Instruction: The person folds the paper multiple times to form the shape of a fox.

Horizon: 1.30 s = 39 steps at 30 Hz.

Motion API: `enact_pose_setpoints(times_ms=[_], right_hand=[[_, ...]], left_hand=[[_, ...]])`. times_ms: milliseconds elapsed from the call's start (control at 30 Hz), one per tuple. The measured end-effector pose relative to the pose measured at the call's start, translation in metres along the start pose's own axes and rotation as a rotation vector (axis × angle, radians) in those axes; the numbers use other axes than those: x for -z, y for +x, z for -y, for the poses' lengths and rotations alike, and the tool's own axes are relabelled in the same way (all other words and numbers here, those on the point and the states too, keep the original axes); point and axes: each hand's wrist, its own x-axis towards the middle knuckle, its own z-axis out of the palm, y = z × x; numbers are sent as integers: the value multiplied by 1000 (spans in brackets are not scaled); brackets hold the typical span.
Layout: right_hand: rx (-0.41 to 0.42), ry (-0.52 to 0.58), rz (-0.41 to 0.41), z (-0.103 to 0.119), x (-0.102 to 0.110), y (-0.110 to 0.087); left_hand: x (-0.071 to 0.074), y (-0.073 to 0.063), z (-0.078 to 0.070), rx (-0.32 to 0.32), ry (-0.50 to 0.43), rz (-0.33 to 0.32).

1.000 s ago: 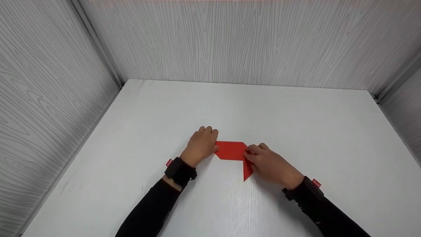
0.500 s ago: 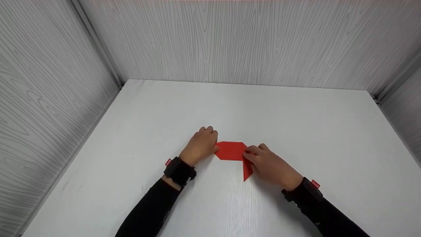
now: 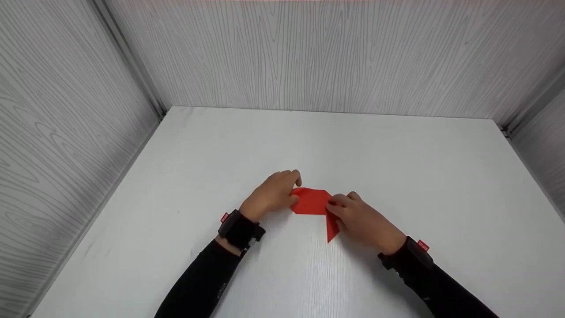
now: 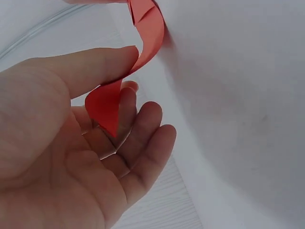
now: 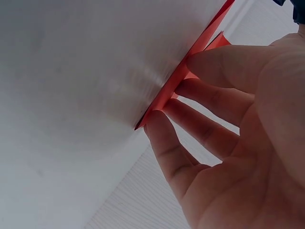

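A folded piece of red paper [image 3: 311, 202] lies between both hands in the head view, with a pointed flap hanging toward the person at its right end. My left hand [image 3: 273, 193] pinches the left end between thumb and forefinger. In the left wrist view the paper [image 4: 153, 36] curves up from the table, and its pointed tip shows below the thumb, in front of the loosely bent fingers. My right hand [image 3: 363, 219] holds the right end, covering part of the flap. The right wrist view shows thumb and fingertips along the creased paper [image 5: 174, 81], close on the tabletop.
The white tabletop [image 3: 353, 150] surrounds the hands. Grey wood-grain panels stand at the back [image 3: 309, 57], the left [image 3: 57, 115] and the right [image 3: 543, 145]. A black wrist device [image 3: 240, 229] is strapped on the left arm, another [image 3: 412, 258] on the right.
The left hand has shifted slightly right and its fingers have lifted and opened a little, bending the paper's left end upward. The right hand stays nearly in place on the right end.
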Motion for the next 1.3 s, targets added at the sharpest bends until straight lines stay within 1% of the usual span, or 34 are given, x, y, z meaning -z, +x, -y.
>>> enact_pose_setpoints(times_ms=[167,267,367,433,500,600,667,733,833,1000,1133,1300], right_hand=[[7,8,-23,0,-1,0],[-6,13,-13,0,0,-1],[-17,11,1,0,0,-1],[-22,11,10,0,0,0],[-27,13,15,0,0,0],[-28,19,12,-1,0,0],[-24,21,3,-1,0,0],[-15,22,-6,-1,0,0],[-3,16,-13,-1,-1,0],[13,9,-38,-2,-2,0],[26,11,-55,-3,-3,1],[35,8,-56,-4,-4,1]], left_hand=[[-1,-1,-7,-28,-23,-50],[-2,-2,-11,-29,-33,-92],[-3,-4,-16,-17,-76,-113],[-2,-6,-19,2,-127,-104],[-1,-6,-21,30,-169,-78],[-1,-7,-22,43,-171,-48],[-2,-8,-23,27,-140,-43],[-3,-9,-23,-8,-114,-50],[-6,-11,-25,-61,-101,-48],[-14,-13,-29,-142,-96,-17],[-20,-14,-31,-179,-92,3],[-26,-14,-33,-214,-59,24]])
